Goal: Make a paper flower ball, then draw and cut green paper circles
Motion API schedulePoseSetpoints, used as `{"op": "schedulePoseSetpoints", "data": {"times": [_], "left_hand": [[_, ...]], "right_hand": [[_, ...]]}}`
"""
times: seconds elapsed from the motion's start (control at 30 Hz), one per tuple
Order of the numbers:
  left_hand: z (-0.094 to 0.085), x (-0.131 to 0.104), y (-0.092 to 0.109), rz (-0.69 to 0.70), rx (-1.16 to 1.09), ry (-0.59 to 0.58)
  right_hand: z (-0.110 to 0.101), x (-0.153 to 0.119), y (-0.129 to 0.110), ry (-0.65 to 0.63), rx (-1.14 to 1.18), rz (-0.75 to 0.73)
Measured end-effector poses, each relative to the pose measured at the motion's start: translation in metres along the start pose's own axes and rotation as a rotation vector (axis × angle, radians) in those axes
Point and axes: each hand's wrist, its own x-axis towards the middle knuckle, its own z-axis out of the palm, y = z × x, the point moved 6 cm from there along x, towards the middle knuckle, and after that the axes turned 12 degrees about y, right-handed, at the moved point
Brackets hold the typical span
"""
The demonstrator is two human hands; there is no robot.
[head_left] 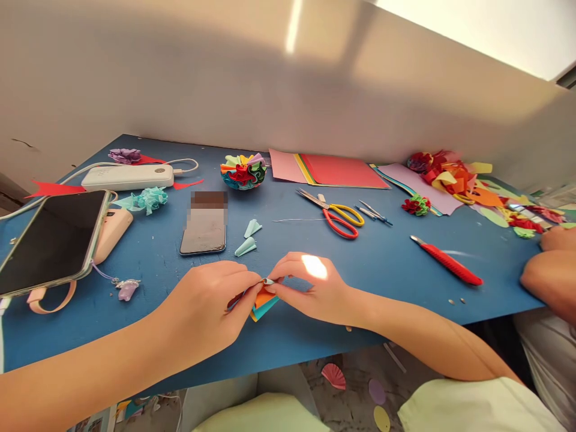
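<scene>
Both hands meet over the front of the blue table [297, 336]. Between them is a small bundle of folded paper [264, 305], with orange and turquoise layers showing below the fingers and a pale tip on top. My left hand [213, 300] is closed, pinching the bundle from the left. From the right, my right hand [315, 288] pinches its upper end between thumb and fingers. Parts of the bundle are hidden by the fingers. Just beyond lie two pale blue folded paper pieces [246, 246]. A phone [203, 231] lies flat behind my left hand.
Scissors [337, 216] and a red-handled cutter [450, 263] lie to the right. A multicoloured paper flower [243, 173] and stacked coloured paper [346, 171] sit at the back. Left are a propped phone [54, 240] and a power bank [128, 177]. Another person's arm [551, 276] rests far right.
</scene>
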Motion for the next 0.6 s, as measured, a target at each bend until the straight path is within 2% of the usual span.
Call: {"op": "schedulePoseSetpoints", "data": {"times": [0.13, 0.27, 0.43, 0.6], "left_hand": [[0.001, -0.002, -0.001, -0.014, -0.040, 0.003], [0.004, -0.005, -0.003, -0.052, -0.039, -0.051], [0.007, -0.005, -0.003, -0.092, -0.048, -0.159], [0.006, -0.003, -0.001, -0.106, -0.087, -0.170]], "right_hand": [[0.000, -0.002, -0.004, -0.033, -0.053, -0.083], [-0.001, -0.004, -0.007, -0.038, -0.106, -0.164], [-0.001, -0.003, -0.009, -0.040, -0.221, -0.205], [-0.002, -0.003, -0.016, -0.017, -0.205, -0.236]]}}
